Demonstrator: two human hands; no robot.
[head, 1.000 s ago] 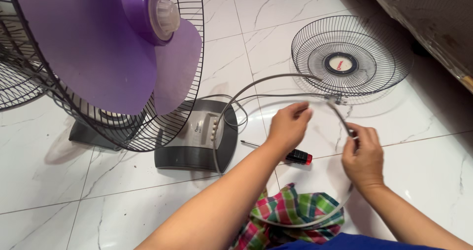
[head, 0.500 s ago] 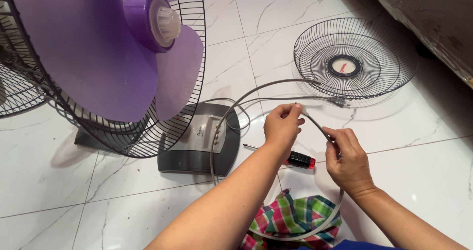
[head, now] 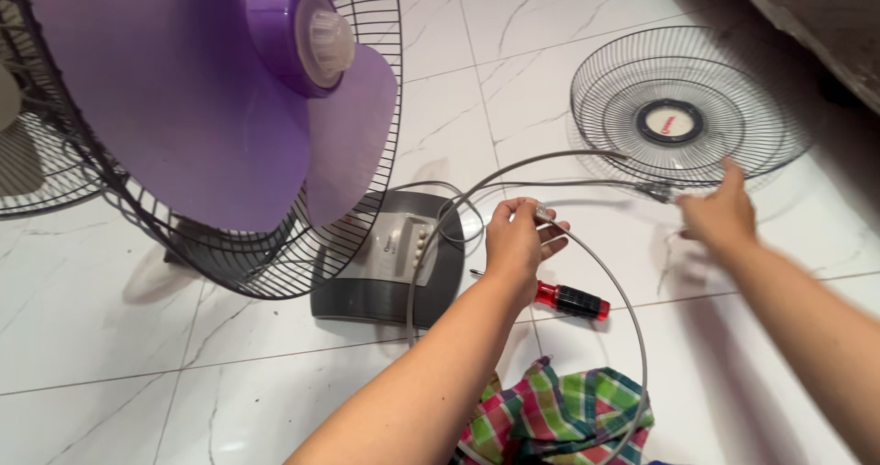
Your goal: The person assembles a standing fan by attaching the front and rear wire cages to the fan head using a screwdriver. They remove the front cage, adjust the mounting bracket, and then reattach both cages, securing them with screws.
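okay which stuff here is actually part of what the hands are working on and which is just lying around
In hand:
- thin grey metal ring band, pinched by the left hand
- round black wire fan guard on the floor, right hand at its near rim
- purple-bladed fan with its grey base

Lying about:
- red-handled screwdriver
- checked cloth
- second wire guard at far left

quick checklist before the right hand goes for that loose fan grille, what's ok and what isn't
1. Left hand grips one end of the grey rim ring: ok.
2. Right hand is empty: ok.
3. Right hand on the loose front grille: cannot tell, blurred at its near edge.
4. Ring fully closed: not ok, its ends are apart.
5. Red-handled screwdriver lies apart from both hands: ok.
6. Purple blade covered by a front grille: not ok.
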